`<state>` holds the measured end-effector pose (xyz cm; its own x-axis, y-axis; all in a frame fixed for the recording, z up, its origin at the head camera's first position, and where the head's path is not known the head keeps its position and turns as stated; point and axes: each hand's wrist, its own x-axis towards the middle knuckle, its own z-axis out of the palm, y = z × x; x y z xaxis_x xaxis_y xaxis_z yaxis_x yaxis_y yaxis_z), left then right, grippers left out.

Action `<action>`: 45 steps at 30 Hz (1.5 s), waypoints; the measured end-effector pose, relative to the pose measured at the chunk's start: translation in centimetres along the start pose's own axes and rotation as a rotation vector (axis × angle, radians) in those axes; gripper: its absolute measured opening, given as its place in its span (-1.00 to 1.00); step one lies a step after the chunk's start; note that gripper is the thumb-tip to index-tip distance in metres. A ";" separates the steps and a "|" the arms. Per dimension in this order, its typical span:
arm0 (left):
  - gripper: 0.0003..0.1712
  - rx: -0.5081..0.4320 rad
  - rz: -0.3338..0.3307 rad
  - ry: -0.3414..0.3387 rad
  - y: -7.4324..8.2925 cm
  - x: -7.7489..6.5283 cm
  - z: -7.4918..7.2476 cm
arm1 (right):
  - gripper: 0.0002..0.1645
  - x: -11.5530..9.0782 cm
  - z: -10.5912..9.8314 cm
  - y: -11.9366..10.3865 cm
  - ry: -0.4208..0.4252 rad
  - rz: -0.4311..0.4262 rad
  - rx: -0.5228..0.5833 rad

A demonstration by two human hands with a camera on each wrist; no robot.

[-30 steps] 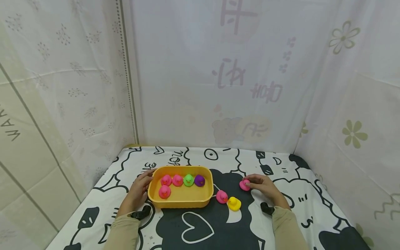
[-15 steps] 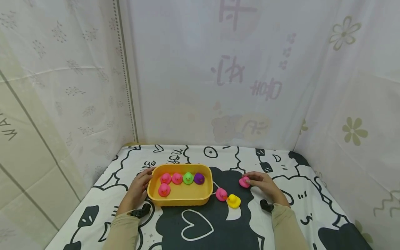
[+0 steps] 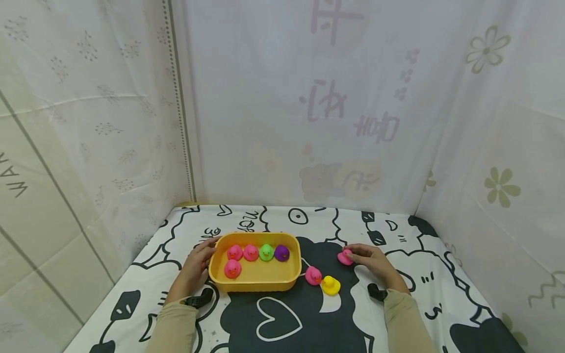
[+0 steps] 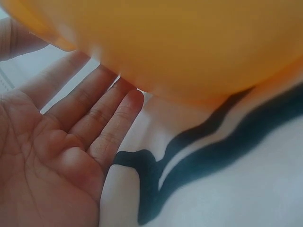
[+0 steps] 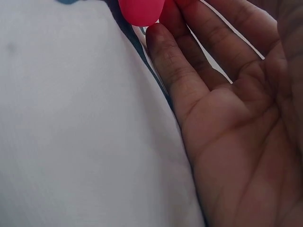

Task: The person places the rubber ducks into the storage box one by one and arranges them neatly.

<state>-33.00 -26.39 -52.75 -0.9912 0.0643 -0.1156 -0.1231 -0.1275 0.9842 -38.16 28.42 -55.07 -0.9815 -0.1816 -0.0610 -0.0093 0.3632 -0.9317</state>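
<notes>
Pale printed curtains [image 3: 265, 122] hang before me; over black-and-white patterned cloth [image 3: 247, 323], the outstretched right hand [image 3: 375, 264] pinches a rounded pink rubber duck [image 3: 343, 257], right of the oblong yellow plastic tray [image 3: 267, 275] the left hand [image 3: 194, 268] touches, fingers straight.

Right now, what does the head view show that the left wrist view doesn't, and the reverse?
Only the head view shows the curtain, a yellow duck, a green duck, a purple duck and the right hand pinching a pink duck.
Only the left wrist view shows the palm side of the left hand.
Both show that hand touching the yellow tray, plus patterned cloth.
</notes>
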 end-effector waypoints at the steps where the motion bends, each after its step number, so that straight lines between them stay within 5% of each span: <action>1: -0.38 0.004 0.003 -0.005 0.0 0.0 0.0 | -0.40 0.0 0.0 0.0 0.000 0.005 0.006; 9: -0.39 -0.052 -0.002 -0.017 0.2 0.2 -0.1 | -0.42 -0.1 0.1 -0.6 0.008 -0.005 0.017; 26: -0.38 -0.016 -0.016 -0.013 0.2 0.2 -0.1 | -0.47 0.3 1.2 -1.9 0.013 -0.100 -0.056; 45: -0.38 -0.007 -0.019 0.004 -0.2 -0.1 0.0 | -0.58 2.4 5.9 -7.7 -0.088 -0.305 -0.058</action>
<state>-32.87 -26.38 -52.91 -0.9890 0.0623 -0.1344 -0.1418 -0.1336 0.9808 -39.28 19.84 -50.11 -0.9115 -0.3674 0.1849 -0.3140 0.3312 -0.8898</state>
